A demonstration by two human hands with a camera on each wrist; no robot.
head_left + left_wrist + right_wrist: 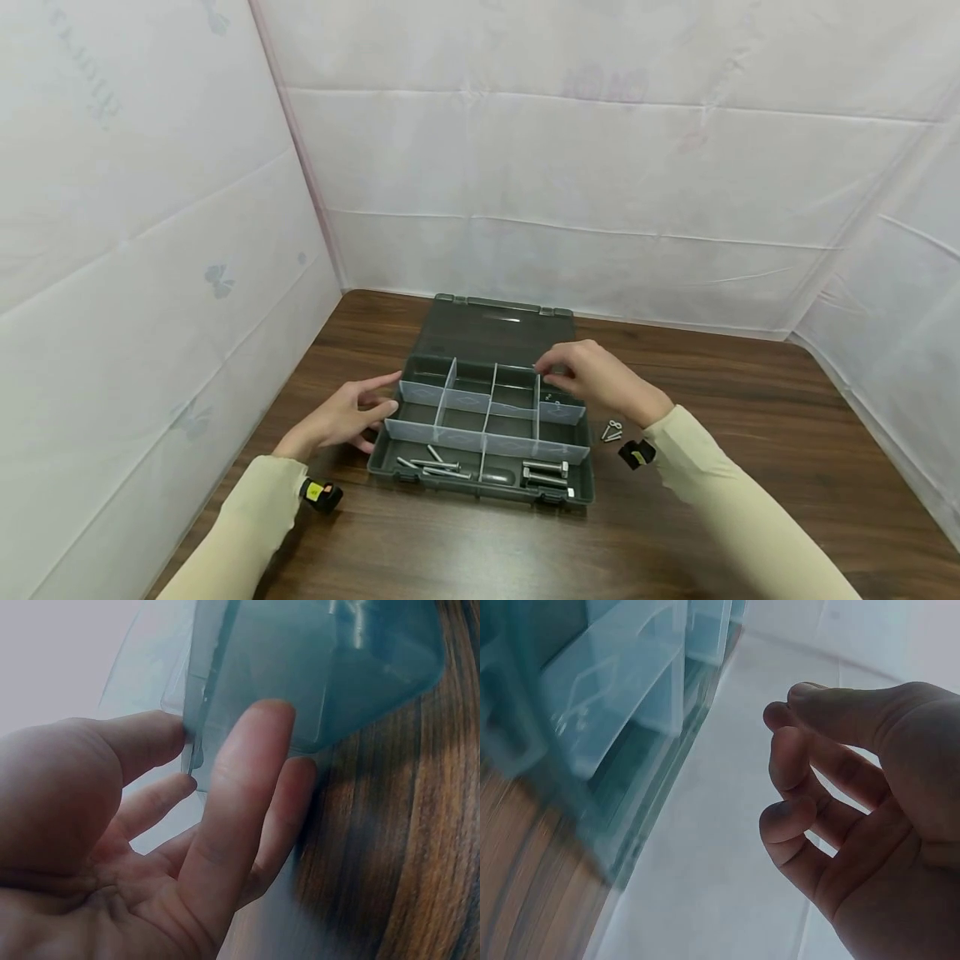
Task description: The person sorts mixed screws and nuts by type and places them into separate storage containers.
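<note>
Open organiser box (420, 479) on tabletop (675, 533), between both hands. Left hand (341, 417) spread, fingertips touching box's left wall. Right hand (592, 377) over rear right compartments, fingertips pressed together; pinched item, if any, not discernible. Bolts (545, 473) in front compartments; eye screws (612, 431) just beside right wrist.

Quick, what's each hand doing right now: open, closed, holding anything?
Left hand: open, fingers straight against the left side of the organizer box.
Right hand: fingers curled over the box's back compartments; cannot tell whether they pinch anything.
</note>
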